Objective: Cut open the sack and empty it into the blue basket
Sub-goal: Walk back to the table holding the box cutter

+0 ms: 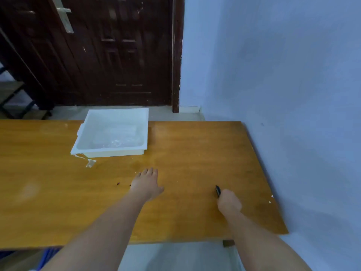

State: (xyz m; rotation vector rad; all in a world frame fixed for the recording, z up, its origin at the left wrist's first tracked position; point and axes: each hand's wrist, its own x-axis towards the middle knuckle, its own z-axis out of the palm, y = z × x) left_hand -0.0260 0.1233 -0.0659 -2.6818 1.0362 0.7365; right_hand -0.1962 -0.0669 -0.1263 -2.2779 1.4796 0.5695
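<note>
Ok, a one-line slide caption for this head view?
Right hand grips a dark cutter; left hand reaches toward the white tray.

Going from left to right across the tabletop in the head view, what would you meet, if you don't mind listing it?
White tray → small white scrap → left hand → black cutter in the right hand.

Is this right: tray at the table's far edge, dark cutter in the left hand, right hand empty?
Hands are swapped. The head view shows the dark cutter in the right hand, closed around it; the left hand is empty, open over the table. The tray does sit at the far edge.
</note>
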